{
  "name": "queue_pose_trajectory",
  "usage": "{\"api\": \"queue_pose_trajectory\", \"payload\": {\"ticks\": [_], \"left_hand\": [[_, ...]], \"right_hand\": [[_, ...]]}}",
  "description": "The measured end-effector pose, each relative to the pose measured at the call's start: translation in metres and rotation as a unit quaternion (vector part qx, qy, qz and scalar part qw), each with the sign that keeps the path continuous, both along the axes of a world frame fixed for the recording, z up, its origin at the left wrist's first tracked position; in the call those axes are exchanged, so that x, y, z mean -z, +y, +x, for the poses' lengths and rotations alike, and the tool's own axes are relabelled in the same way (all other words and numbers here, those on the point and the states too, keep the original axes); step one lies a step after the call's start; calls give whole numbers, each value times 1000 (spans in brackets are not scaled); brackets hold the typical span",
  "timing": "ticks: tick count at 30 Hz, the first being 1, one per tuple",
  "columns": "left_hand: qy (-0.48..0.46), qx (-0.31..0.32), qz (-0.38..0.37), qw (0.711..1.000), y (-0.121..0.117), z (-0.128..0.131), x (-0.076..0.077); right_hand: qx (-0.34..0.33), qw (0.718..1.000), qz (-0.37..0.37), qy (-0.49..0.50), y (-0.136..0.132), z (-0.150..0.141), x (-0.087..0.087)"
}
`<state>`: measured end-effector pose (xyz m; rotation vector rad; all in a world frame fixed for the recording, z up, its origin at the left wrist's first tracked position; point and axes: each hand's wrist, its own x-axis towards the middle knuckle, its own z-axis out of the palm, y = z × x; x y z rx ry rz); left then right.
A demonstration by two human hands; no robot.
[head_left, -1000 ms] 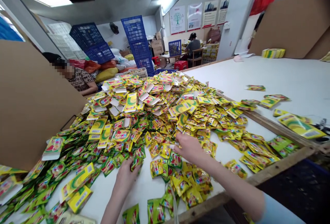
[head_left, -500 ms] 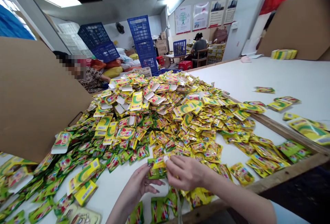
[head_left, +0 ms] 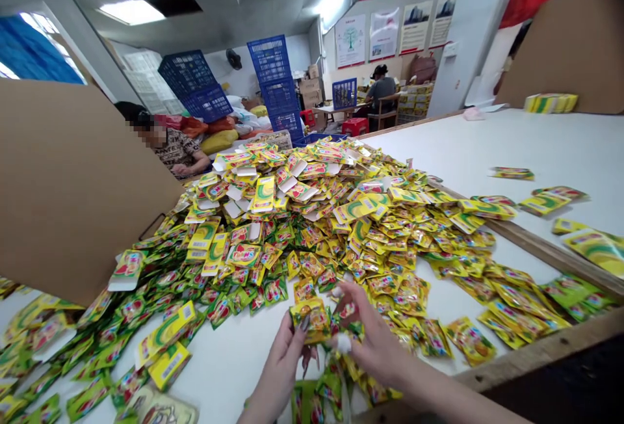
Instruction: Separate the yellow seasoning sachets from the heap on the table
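My left hand (head_left: 287, 352) grips a yellow candy-style sachet (head_left: 312, 320), thumb on top and fingers beneath. Just to its right, my right hand (head_left: 373, 339) has thumb and forefinger spread apart, with white covers on those fingertips. Sachets show in the gap between these fingers, and they look to lie on the table behind. Below the hands are green sachets (head_left: 307, 404) near the table edge. Ahead rises a large heap of yellow and green sachets (head_left: 390, 242) mixed with small printed boxes (head_left: 264, 194), some with open flaps.
A big cardboard box (head_left: 73, 183) stands at the left. A wooden strip (head_left: 536, 248) divides the white table (head_left: 463, 144) on the right. Two other people sit farther back, one behind the heap at left. Blue crates (head_left: 277, 86) are stacked beyond.
My right hand has let go of the sachet at my left hand, spread its fingers and moved right. The yellow sachet now sits fully in my left hand. The view has shifted slightly.
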<state>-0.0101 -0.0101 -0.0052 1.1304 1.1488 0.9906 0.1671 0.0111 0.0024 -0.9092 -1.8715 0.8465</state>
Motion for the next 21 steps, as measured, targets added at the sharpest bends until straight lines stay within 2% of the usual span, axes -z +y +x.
{"api": "queue_pose_trajectory", "payload": {"ticks": [1,2,3,4,5,6,8,9,10,11,12,13,14,17,20,21], "left_hand": [[42,-2,35,998,-3,4,-3],[89,-2,76,993,-6,8,-7],[139,7,116,984,-8,11,-13],[188,26,148,971,-8,12,-21],[235,55,170,955,-5,10,-29],[279,83,182,939,1,5,-39],[378,113,167,904,25,-15,-58],[441,81,154,880,41,-29,-67],[523,16,114,845,60,-44,-74],[560,-44,81,823,80,-60,-80],[583,-97,58,805,99,-75,-84],[601,-143,27,786,116,-88,-86],[611,-177,2,772,131,-99,-85],[608,-211,-28,765,155,-113,-74],[576,-218,-4,788,151,-114,-59],[559,-224,10,798,146,-114,-54]], "right_hand": [[-21,988,-141,61,-1,-4,1],[-62,959,-253,107,-1,-9,1],[-110,928,-328,139,-1,-12,1],[-147,904,-368,157,1,-13,0],[-159,897,-379,162,3,-11,-1],[-150,907,-363,153,5,-7,-3],[-100,960,-256,62,12,9,-7],[-65,984,-165,-29,15,19,-8],[-30,988,-63,-137,18,29,-9],[-1,970,32,-241,21,38,-8],[18,940,104,-324,23,45,-6],[25,913,148,-379,24,49,-2],[22,897,168,-408,24,51,3],[-8,894,175,-413,22,47,18],[-21,902,172,-396,20,47,25],[-11,914,157,-375,21,49,24]]}}
